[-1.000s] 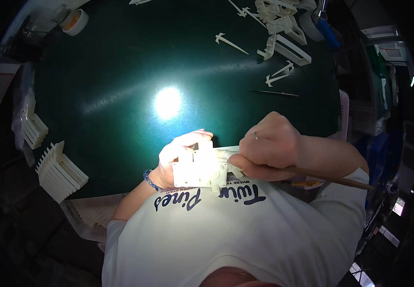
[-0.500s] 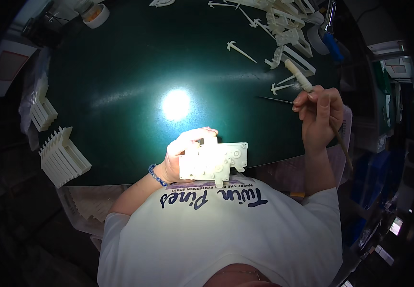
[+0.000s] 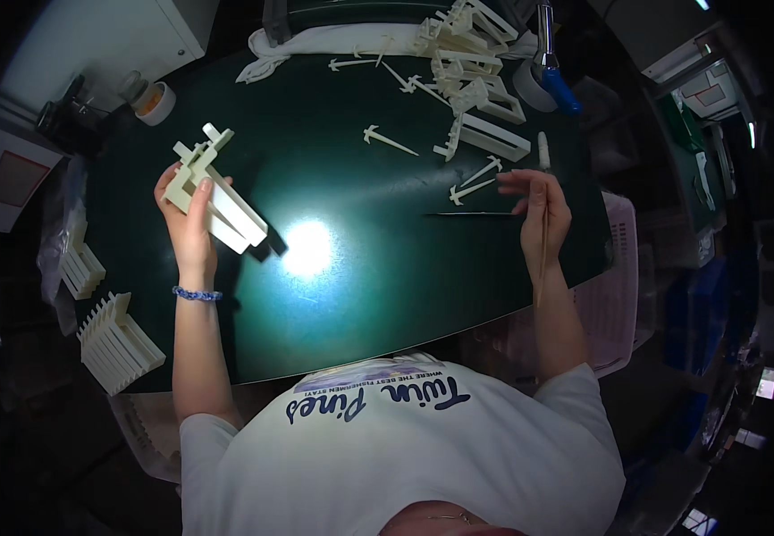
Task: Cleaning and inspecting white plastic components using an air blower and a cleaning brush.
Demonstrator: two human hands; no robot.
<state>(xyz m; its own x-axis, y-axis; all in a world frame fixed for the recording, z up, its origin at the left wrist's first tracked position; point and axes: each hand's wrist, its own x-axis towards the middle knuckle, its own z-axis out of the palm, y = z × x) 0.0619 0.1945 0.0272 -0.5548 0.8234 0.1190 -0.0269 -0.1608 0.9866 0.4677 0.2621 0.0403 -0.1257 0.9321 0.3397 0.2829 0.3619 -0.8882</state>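
Over the dark green table (image 3: pixel 360 304) we hold both hands out, well apart from each other. Our left hand (image 3: pixel 189 223) is raised toward the table's left side, its fingers closed around a cream plastic frame assembly (image 3: pixel 213 192) made of long flat bars with short cross pieces sticking up at its top; the assembly tilts, its long bars running down to the right, above the tabletop. A blue beaded bracelet (image 3: pixel 196 294) sits on that wrist. Our right hand (image 3: pixel 539 210) is near the table's right edge, fingers pinched on a thin wooden-handled tool (image 3: pixel 543 223) that stands nearly upright, its pale tip pointing away from us and its handle running down along the wrist. Just left of this hand a slim dark rod (image 3: pixel 469 214) lies flat on the table, close to the fingertips, though we cannot tell whether they touch it. Beside the fingers lie small cream T-shaped pieces (image 3: pixel 472 183), and farther back a heap of cream frames (image 3: pixel 472 67). A stack of cream slotted parts (image 3: pixel 119 344) sits at the table's near left edge, and a bright lamp glare (image 3: pixel 308 248) shows on the middle of the surface.
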